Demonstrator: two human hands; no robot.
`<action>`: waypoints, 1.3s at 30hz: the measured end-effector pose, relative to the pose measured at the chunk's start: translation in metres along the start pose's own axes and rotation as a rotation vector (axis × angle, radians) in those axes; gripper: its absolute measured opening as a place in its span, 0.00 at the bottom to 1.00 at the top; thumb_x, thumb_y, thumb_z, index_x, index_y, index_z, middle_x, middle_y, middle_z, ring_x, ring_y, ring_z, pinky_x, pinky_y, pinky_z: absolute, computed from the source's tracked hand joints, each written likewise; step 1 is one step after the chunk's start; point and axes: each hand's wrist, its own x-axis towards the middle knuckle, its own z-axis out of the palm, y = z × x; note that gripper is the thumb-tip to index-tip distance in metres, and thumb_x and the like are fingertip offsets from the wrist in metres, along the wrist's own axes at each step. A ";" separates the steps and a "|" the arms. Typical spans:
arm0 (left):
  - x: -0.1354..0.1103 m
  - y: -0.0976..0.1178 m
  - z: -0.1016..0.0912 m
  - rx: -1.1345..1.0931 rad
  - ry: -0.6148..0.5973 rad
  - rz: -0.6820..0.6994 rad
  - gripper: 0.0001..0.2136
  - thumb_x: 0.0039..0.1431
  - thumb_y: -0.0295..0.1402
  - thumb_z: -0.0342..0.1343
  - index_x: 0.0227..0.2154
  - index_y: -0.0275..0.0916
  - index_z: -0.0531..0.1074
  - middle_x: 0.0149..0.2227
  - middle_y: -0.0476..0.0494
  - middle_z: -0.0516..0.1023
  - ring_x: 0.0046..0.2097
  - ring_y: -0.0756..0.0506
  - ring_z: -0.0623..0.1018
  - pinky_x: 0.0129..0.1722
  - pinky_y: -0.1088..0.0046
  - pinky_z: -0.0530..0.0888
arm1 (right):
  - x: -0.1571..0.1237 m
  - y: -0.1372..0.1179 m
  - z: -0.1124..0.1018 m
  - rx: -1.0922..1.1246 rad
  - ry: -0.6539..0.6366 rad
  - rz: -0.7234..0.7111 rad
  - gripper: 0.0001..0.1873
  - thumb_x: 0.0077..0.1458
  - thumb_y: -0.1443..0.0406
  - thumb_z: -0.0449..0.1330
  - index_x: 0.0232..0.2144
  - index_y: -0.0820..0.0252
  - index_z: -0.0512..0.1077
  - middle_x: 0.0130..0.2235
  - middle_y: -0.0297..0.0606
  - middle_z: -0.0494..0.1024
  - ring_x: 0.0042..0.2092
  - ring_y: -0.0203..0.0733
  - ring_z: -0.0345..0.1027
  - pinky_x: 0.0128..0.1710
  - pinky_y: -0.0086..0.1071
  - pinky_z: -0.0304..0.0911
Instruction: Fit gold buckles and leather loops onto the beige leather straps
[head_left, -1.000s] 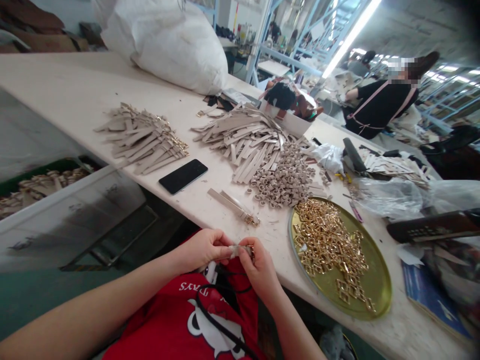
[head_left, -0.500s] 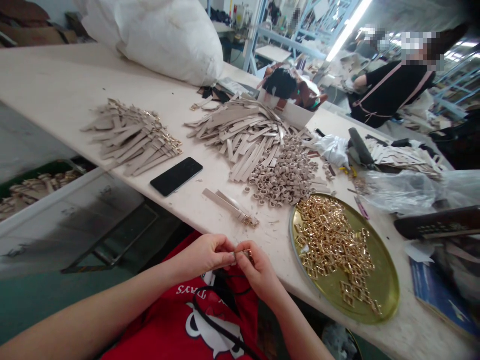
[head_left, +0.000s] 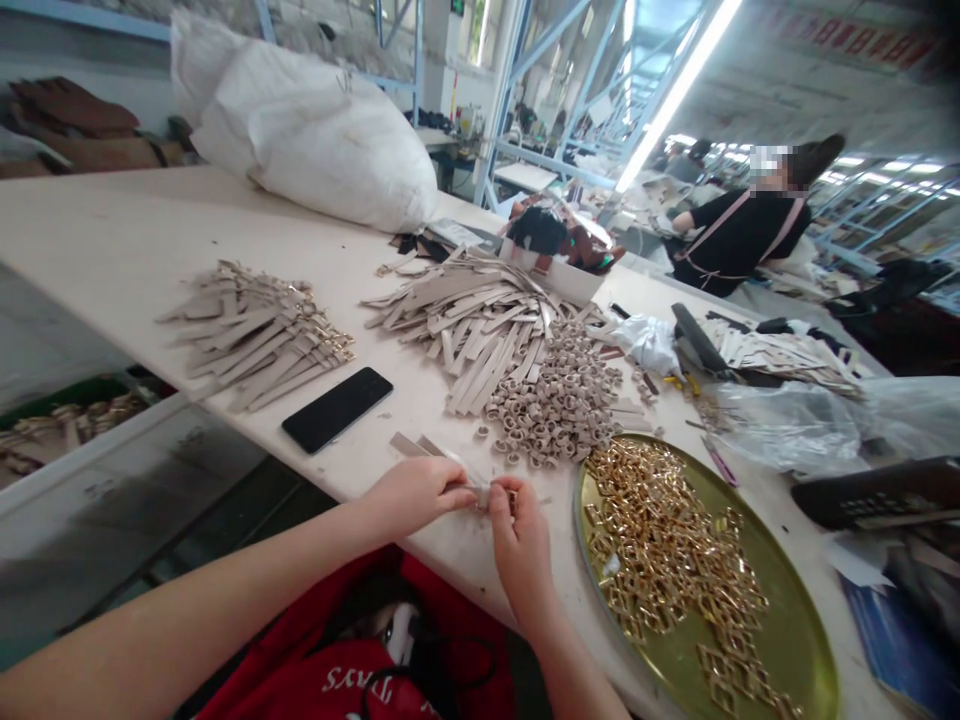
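Observation:
My left hand (head_left: 421, 495) is closed in a pinch on a beige strap (head_left: 484, 492) at the table's near edge. Meeting it from the right, my right hand (head_left: 521, 540) has thumb and fingers closed on the same strap's end, where a bit of gold metal shows; the fingers cover most of it. Just behind my left hand lie a few finished-looking straps (head_left: 409, 445), partly hidden. A heap of small beige loops (head_left: 559, 410) sits beyond my hands, beside a pile of flat beige strips (head_left: 480, 310). Gold buckles (head_left: 667, 540) fill much of a round gold tray (head_left: 806, 620) at right.
A black phone (head_left: 337, 408) lies left of my hands, in front of straps with gold buckles (head_left: 259, 335). Farther back rests a big white sack (head_left: 315, 140). Clear plastic (head_left: 795, 420) and a dark case (head_left: 874, 485) are at right. A person in black (head_left: 739, 240) is beyond the table.
Both hands have moved from over my lap forward to the table edge, the strap still between them. The camera view has tilted up.

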 end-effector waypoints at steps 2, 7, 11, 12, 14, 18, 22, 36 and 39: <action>0.021 -0.006 -0.010 0.100 0.093 0.016 0.12 0.54 0.41 0.49 0.31 0.39 0.72 0.30 0.46 0.75 0.32 0.47 0.72 0.30 0.76 0.62 | 0.020 0.005 0.001 -0.105 0.056 -0.057 0.09 0.55 0.61 0.50 0.30 0.58 0.67 0.29 0.37 0.70 0.32 0.42 0.62 0.33 0.34 0.54; 0.079 -0.021 -0.026 0.374 0.252 -0.127 0.11 0.55 0.37 0.49 0.36 0.38 0.71 0.38 0.41 0.75 0.40 0.44 0.73 0.40 0.72 0.65 | 0.038 0.022 0.014 -0.369 0.029 -0.257 0.13 0.55 0.61 0.50 0.35 0.61 0.71 0.37 0.43 0.72 0.41 0.46 0.62 0.41 0.38 0.54; 0.112 -0.031 -0.020 0.393 0.295 -0.241 0.11 0.52 0.35 0.52 0.36 0.34 0.70 0.37 0.36 0.75 0.39 0.40 0.74 0.38 0.68 0.67 | 0.030 0.025 0.020 -0.566 -0.048 -0.349 0.18 0.52 0.58 0.55 0.44 0.59 0.68 0.45 0.43 0.70 0.47 0.48 0.60 0.47 0.40 0.52; 0.115 -0.033 -0.017 0.390 0.302 -0.259 0.09 0.51 0.33 0.52 0.34 0.34 0.70 0.35 0.36 0.75 0.38 0.40 0.75 0.37 0.68 0.68 | 0.028 0.024 0.021 -0.594 -0.062 -0.355 0.18 0.51 0.59 0.55 0.44 0.58 0.69 0.45 0.42 0.71 0.46 0.47 0.60 0.47 0.40 0.52; 0.117 -0.035 -0.015 0.376 0.326 -0.280 0.06 0.51 0.31 0.52 0.31 0.35 0.70 0.33 0.38 0.75 0.36 0.42 0.75 0.35 0.70 0.68 | 0.027 0.021 0.022 -0.623 -0.067 -0.361 0.17 0.51 0.60 0.55 0.44 0.58 0.69 0.44 0.42 0.71 0.46 0.47 0.61 0.47 0.39 0.53; 0.096 -0.026 -0.028 0.316 0.458 -0.249 0.06 0.53 0.32 0.47 0.30 0.36 0.66 0.34 0.41 0.74 0.36 0.46 0.74 0.35 0.72 0.68 | 0.026 0.019 0.024 -0.630 -0.047 -0.372 0.17 0.51 0.60 0.55 0.43 0.58 0.69 0.43 0.42 0.72 0.45 0.47 0.61 0.46 0.39 0.53; 0.042 0.006 -0.055 0.001 0.798 0.082 0.03 0.51 0.31 0.48 0.26 0.38 0.60 0.39 0.43 0.72 0.40 0.48 0.72 0.40 0.74 0.67 | 0.026 0.021 0.015 -0.550 0.023 -0.431 0.19 0.52 0.59 0.54 0.45 0.61 0.67 0.45 0.45 0.70 0.48 0.47 0.60 0.47 0.40 0.53; -0.061 0.017 0.018 -0.920 0.074 -0.274 0.16 0.47 0.31 0.49 0.41 0.36 0.63 0.29 0.50 0.68 0.26 0.53 0.69 0.23 0.79 0.64 | 0.061 0.029 -0.017 -0.751 -0.041 -0.225 0.05 0.50 0.69 0.55 0.31 0.61 0.71 0.34 0.41 0.71 0.35 0.41 0.65 0.33 0.29 0.55; -0.065 0.015 0.028 -1.065 0.080 -0.293 0.24 0.44 0.29 0.52 0.48 0.37 0.57 0.33 0.47 0.68 0.29 0.51 0.73 0.25 0.78 0.67 | 0.060 0.027 -0.021 -0.706 -0.077 -0.211 0.07 0.49 0.70 0.56 0.32 0.61 0.71 0.34 0.42 0.72 0.37 0.42 0.66 0.36 0.31 0.56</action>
